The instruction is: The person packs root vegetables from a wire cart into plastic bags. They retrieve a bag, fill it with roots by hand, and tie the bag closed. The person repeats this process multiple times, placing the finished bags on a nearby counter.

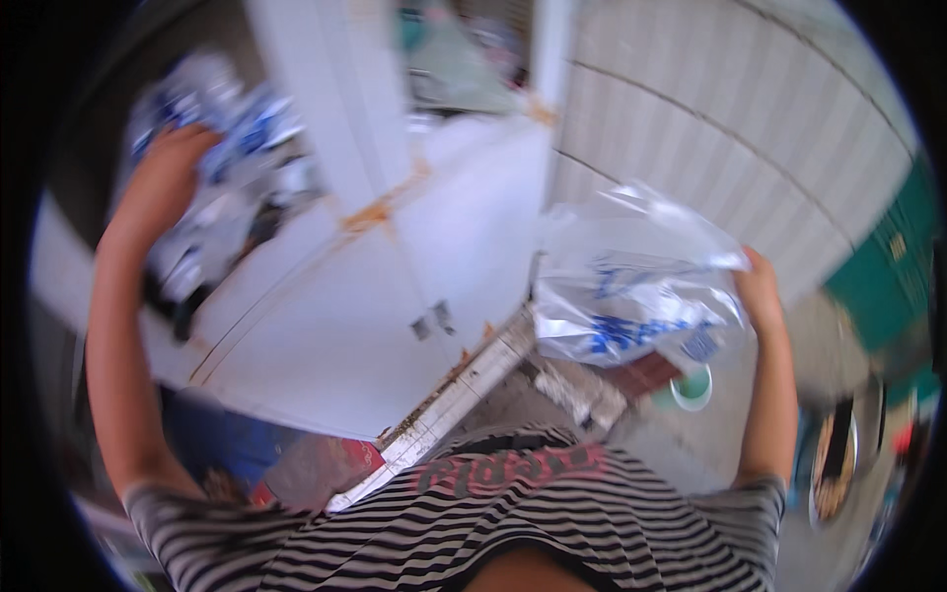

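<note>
My right hand [760,292] pinches the edge of a clear plastic bag [636,296] with blue printed writing. The bag hangs spread out to the left of that hand, in front of a pale tiled wall. My left hand [172,164] reaches into a dark opening beside the white cabinet and touches a heap of clear and blue plastic bags [255,122]. Blur and the bags obscure its fingertips, so I cannot tell whether it grips one of them.
A white cabinet with double doors [433,296] stands ahead, with a white tiled ledge [451,399] along its base. At right are a white-rimmed bucket [692,388], a dark red brick-like block [647,374], a green door [877,274] and a round pan-like vessel [834,462].
</note>
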A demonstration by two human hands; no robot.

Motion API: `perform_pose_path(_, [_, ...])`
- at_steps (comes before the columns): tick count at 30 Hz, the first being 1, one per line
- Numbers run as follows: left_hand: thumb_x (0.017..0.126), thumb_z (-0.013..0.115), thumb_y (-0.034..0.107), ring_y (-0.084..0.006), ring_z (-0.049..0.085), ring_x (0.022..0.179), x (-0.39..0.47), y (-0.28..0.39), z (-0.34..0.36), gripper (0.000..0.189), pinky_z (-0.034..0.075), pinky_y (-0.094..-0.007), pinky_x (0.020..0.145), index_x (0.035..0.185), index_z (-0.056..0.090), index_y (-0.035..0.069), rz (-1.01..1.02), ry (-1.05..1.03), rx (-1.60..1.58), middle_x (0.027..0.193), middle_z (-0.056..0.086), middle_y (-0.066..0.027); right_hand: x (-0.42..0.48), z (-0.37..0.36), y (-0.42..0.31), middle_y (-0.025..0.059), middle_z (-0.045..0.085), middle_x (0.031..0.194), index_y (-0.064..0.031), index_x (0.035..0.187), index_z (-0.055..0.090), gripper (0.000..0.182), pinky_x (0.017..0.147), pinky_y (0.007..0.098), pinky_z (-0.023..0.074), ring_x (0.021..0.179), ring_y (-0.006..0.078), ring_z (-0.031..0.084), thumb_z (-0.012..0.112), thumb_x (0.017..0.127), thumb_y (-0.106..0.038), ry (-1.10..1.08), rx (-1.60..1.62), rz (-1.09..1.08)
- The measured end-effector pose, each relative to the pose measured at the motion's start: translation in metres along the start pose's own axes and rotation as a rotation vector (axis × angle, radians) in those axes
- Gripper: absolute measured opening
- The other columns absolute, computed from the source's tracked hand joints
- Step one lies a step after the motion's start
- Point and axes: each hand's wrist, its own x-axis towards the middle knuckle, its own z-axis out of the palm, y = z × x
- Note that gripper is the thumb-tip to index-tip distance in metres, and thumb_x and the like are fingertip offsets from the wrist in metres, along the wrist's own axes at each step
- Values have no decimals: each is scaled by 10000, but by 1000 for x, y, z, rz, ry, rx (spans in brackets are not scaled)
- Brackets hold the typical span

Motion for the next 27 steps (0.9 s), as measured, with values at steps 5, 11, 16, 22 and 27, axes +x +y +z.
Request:
perform_pose_path(5, [890, 544, 31, -269, 596, 1036, 3, 178, 15, 223, 452, -355, 908, 1104, 604, 35, 278, 58, -700, 1106, 628, -122, -55, -9, 24, 37, 644, 759, 14, 942, 663, 246, 597, 289, 469, 662, 125, 572, 507, 753, -16, -117, 296, 484])
perform_pose_path(11, [896, 566, 167, -280, 525, 1166, -22, 394, 154, 349, 402, -394, 987, 1227, 566, 55, 346, -566, -1616, 1273, 552, -108, -137, 27, 27, 26, 655, 826, -5, 962, 655, 191, 682, 271, 472, 745, 100, 572, 504, 880, -90, 63, 454, 317])
perform_pose_path(16, [899, 343, 652, -324, 435, 1269, -24, 530, 232, 800, 380, -518, 1025, 1420, 310, 45, -243, -1683, -2647, 1412, 410, -182, -211, 62, 6, 105, 638, 776, -64, 936, 614, 140, 618, 333, 503, 680, 222, 638, 600, 878, -190, 133, 189, 95])
perform_pose_path(22, [839, 437, 684, -317, 480, 1229, -18, 585, 187, 818, 413, -520, 989, 1378, 370, 73, -34, -2331, -2652, 1341, 495, -132, -260, 83, -16, 94, 659, 800, -114, 968, 627, 200, 573, 393, 517, 672, 301, 647, 640, 774, -162, 112, -142, 83])
perform_pose_path(27, [901, 512, 500, -250, 536, 1163, -39, 618, 160, 570, 450, -448, 964, 1300, 474, 95, -48, -2597, -2595, 1277, 552, -79, -309, 73, -41, 77, 666, 812, -140, 999, 634, 252, 576, 390, 523, 679, 287, 650, 636, 748, -162, 128, -283, 297])
